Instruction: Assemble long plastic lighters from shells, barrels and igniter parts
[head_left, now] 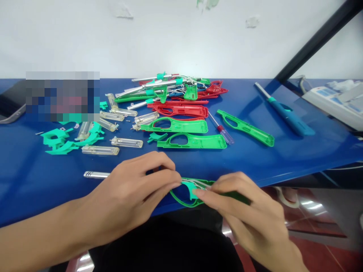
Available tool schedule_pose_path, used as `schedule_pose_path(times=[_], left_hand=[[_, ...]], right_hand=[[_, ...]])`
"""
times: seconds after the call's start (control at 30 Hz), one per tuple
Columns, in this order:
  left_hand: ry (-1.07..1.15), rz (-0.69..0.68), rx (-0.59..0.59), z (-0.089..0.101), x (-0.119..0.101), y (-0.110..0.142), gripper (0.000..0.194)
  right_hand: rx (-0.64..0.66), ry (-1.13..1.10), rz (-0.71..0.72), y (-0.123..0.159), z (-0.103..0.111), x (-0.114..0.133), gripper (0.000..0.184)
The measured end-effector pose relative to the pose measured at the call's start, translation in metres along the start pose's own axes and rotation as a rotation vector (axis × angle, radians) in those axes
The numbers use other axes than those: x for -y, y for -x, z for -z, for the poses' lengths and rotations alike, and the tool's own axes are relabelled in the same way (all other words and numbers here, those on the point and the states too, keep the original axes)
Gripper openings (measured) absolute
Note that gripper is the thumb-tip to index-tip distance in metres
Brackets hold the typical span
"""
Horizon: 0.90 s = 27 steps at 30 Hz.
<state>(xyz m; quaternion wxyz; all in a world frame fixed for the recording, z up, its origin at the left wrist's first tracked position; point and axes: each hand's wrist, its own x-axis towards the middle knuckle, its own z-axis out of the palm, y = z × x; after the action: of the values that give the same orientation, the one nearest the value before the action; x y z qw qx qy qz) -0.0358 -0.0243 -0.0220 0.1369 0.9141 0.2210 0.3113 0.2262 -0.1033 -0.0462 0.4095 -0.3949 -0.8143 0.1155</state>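
At the table's front edge lies a green lighter casing half [184, 204], its open side up, between my two hands. My left hand [136, 185] is closed on its left part, fingertips by the finger loop. A silver metal tube [96, 175] sticks out to the left from behind that hand. Inside the casing sit a teal trigger [190, 189] and thin white wires [198, 183]. My right hand [249, 204] pinches at the wires, with the thumb tip touching the trigger's edge. The casing's right end is mostly hidden behind the right fingers.
Beyond my hands lie green casing halves [195, 141], a red casing half [181, 110], clear fuel tanks [100, 150] and teal triggers [56, 138]. Metal tubes [136, 88] are piled behind. A screwdriver [225, 134] and a blue assembled lighter [289, 113] lie to the right.
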Motion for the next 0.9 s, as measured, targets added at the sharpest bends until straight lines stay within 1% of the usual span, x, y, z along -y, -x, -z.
schedule_pose_path(times=[0.07,0.17,0.43,0.53,0.63,0.73,0.8,0.9], left_hand=[[0.018,0.011,0.015,0.000,0.000,0.000,0.018],[0.022,0.006,0.031,0.000,0.000,-0.001,0.019],[-0.019,-0.030,0.027,0.001,-0.001,-0.002,0.024],[-0.034,-0.041,0.028,0.001,-0.001,-0.001,0.027],[-0.088,-0.041,0.024,0.002,-0.004,-0.002,0.030],[-0.139,-0.037,0.015,0.003,-0.007,-0.003,0.028],[-0.150,-0.028,0.018,0.003,-0.007,-0.003,0.027],[-0.141,-0.037,0.015,0.003,-0.007,-0.002,0.025]], right_hand=[[0.027,0.028,0.007,0.000,0.001,-0.001,0.043],[0.023,0.047,0.007,-0.002,0.001,-0.001,0.036],[-0.008,0.062,0.010,-0.006,-0.001,0.001,0.029],[0.007,0.060,0.007,-0.005,-0.001,0.000,0.030],[0.052,0.051,0.002,-0.001,0.003,0.000,0.035],[0.096,0.011,-0.053,0.003,0.008,0.000,0.045],[0.098,-0.024,-0.089,0.005,0.010,0.000,0.050],[0.070,-0.053,-0.095,0.004,0.011,0.000,0.046]])
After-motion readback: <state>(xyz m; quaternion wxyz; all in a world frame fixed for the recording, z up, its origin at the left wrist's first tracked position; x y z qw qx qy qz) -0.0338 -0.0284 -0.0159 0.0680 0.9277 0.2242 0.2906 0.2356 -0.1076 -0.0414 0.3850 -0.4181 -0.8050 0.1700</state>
